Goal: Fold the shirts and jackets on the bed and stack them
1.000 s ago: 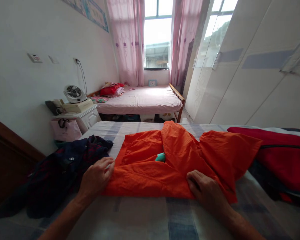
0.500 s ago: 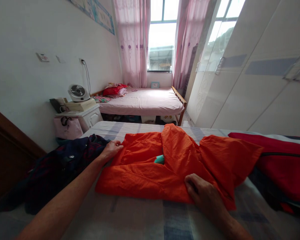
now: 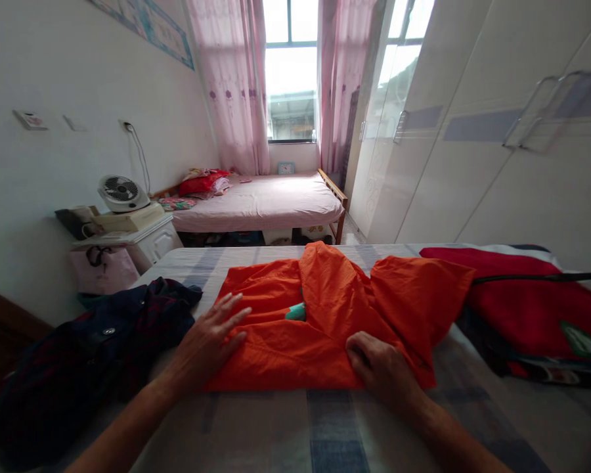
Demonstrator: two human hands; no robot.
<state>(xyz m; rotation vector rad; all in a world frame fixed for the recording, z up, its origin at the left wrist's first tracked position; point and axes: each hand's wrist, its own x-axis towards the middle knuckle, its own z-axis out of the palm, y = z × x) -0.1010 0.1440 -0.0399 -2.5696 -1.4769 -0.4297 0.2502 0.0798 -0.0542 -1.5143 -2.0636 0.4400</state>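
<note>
An orange garment (image 3: pixel 270 358), partly folded, lies in front of me on the bed, with a loose part like a sleeve spread to its right. A small teal patch (image 3: pixel 296 311) shows in the gap of its folds. My left hand (image 3: pixel 211 338) rests over the garment's left side, its fingers stretched and spread. At the near edge on the right, my right hand (image 3: pixel 387 364) has its fingers curled closed on the cloth; the fingertips are partly hidden.
Dark checked clothing (image 3: pixel 113 335) is heaped at the left. On the right lies a red and dark garment (image 3: pixel 517 295). A striped sheet (image 3: pixel 256 427) covers the bed. Beyond are a nightstand (image 3: pixel 152 243) with a fan (image 3: pixel 123 192), another bed (image 3: pixel 270 200) and a white wardrobe (image 3: pixel 453 171).
My left hand has let go of the garment's far left edge, come nearer and spread its fingers over the cloth. My right hand stays at the near edge. The view has turned rightward.
</note>
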